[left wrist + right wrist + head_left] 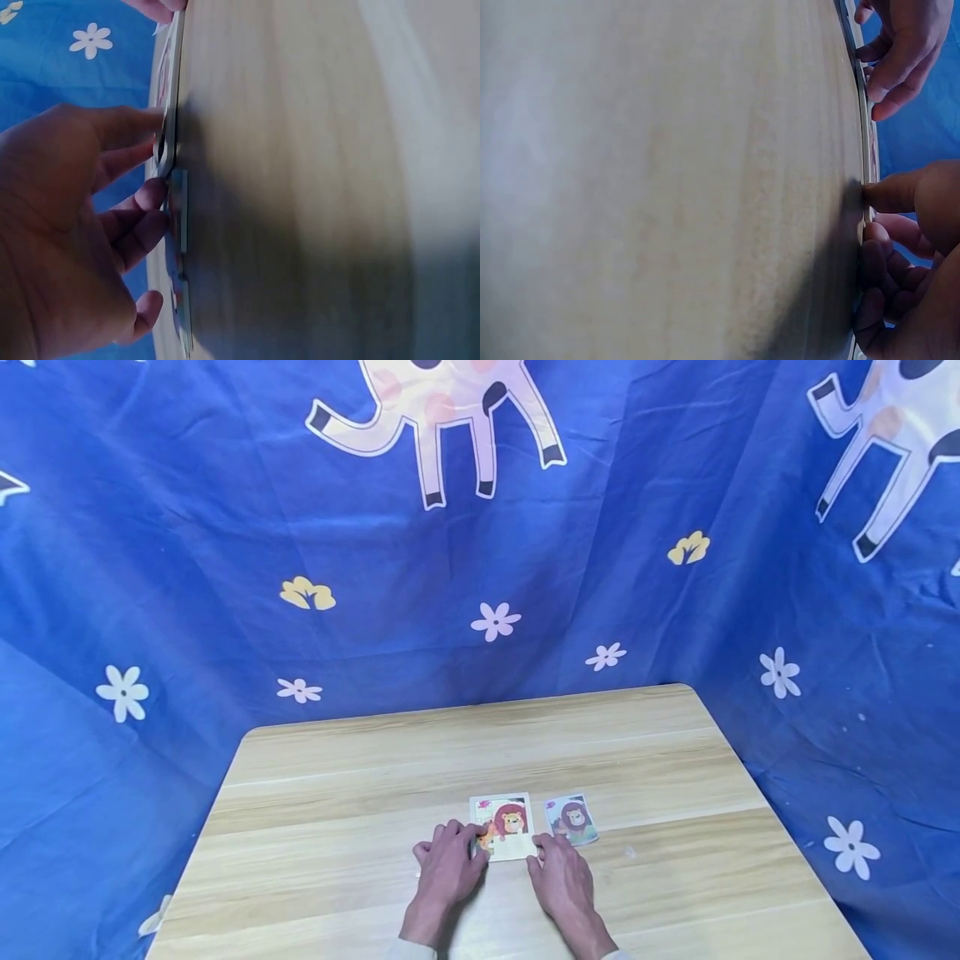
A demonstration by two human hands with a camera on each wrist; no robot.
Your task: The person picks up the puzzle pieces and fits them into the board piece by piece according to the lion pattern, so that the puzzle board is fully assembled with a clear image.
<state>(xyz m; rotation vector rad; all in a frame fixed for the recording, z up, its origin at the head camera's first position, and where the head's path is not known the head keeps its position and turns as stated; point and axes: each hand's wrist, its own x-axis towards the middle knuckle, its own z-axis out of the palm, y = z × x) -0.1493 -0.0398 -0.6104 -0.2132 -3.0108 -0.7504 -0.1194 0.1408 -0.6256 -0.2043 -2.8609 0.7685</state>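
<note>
A white-framed puzzle board [516, 850] with a lion picture, partly filled, lies on the table between the hands. My left hand [450, 864] is at its left side, thumb and forefinger pinching an orange puzzle piece [486, 840] at the board's left column. In the left wrist view, loose puzzle pieces [184, 214] lie on the table under the other fingers of that hand. My right hand [561, 878] holds the board's lower right corner between thumb and forefinger, its other fingers curled beside the edge. The pieces' faces under the left hand are mostly hidden.
A picture card [573, 820] showing the same lion lies just right of the board, beyond the right hand. The wooden table [337, 793] has rounded far corners. A blue printed cloth [420, 568] hangs behind it and along the sides.
</note>
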